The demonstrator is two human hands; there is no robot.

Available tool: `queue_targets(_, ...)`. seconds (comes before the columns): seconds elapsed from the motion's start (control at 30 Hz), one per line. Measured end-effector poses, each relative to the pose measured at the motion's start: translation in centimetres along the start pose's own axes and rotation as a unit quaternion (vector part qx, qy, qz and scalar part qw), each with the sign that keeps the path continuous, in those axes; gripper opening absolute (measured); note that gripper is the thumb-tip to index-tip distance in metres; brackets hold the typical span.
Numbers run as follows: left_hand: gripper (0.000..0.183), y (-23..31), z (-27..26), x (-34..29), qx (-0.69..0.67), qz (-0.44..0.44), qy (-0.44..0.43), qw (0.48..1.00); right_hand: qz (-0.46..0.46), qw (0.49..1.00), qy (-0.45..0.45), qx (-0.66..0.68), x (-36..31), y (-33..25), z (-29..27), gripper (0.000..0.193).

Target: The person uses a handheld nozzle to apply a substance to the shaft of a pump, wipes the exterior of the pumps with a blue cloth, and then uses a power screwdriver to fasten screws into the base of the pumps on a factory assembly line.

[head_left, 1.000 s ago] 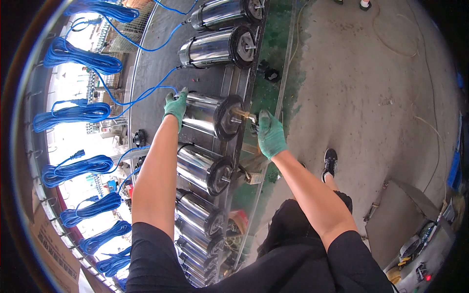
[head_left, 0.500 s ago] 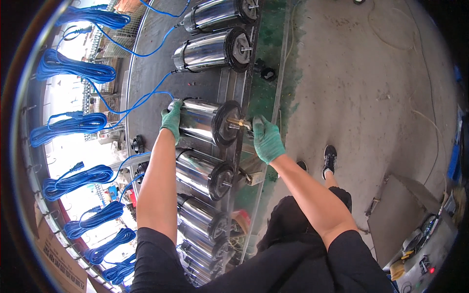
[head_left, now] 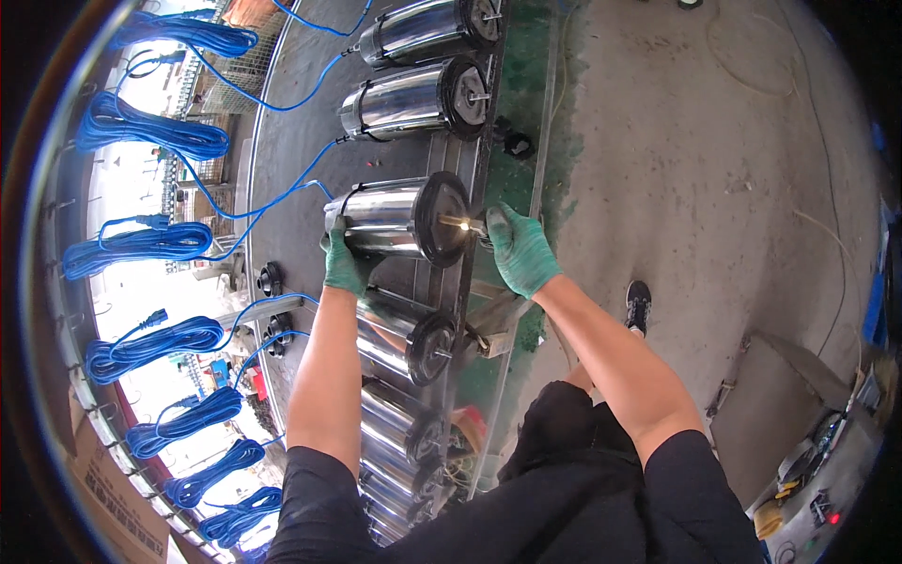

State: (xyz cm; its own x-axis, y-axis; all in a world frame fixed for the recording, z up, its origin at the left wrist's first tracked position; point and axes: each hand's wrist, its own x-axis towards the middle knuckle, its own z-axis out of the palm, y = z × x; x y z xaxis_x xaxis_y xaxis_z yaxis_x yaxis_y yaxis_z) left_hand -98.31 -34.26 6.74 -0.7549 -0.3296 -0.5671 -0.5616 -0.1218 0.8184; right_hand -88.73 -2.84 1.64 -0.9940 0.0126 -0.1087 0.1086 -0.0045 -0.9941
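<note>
The right grip [head_left: 521, 254], gloved in green, is closing its fingers on a small metal piece [head_left: 480, 229], whose brass-coloured end is pointing toward 9 o'clock, at the dark end cap [head_left: 443, 219] of a shiny silver cylinder [head_left: 385, 221]. The left grip [head_left: 348, 263], likewise gloved, is holding the cylinder's opposite end from its 8 o'clock side. The cylinder is lying on its side on the dark worktop [head_left: 390, 158], at 11 o'clock from the centre of view, its cap facing 3 o'clock. Similar cylinders are lying at its 12 o'clock [head_left: 404, 103] and 6 o'clock [head_left: 390, 329]. Farther out, bundled blue cables [head_left: 141, 244] are hanging at 9 o'clock; a dark shoe [head_left: 639, 305] is resting on the grey floor [head_left: 695, 188], at 4 o'clock from the right grip.
</note>
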Motion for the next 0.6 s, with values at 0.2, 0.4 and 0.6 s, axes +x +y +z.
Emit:
queue_targets(0.2, 0.075, 0.6, -2.5, -0.2, 0.156, 0.002, 0.08, 0.984, 0.015, 1.0, -0.023, 0.009, -1.9, 0.3, 0.5, 0.045)
queue_targets(0.4, 0.115, 2.2, 0.3, -0.8, 0.256, 0.036, 0.093, 0.961, -0.03, 0.999, 0.025, 0.022, -3.4, 2.9, 2.4, 0.036)
queue_targets(0.6, 0.113, 0.7, -1.9, 1.5, 0.294, 0.08, 0.133, 0.943, -0.037, 0.999, 0.01, 0.003, -2.7, 2.3, 1.7, 0.033)
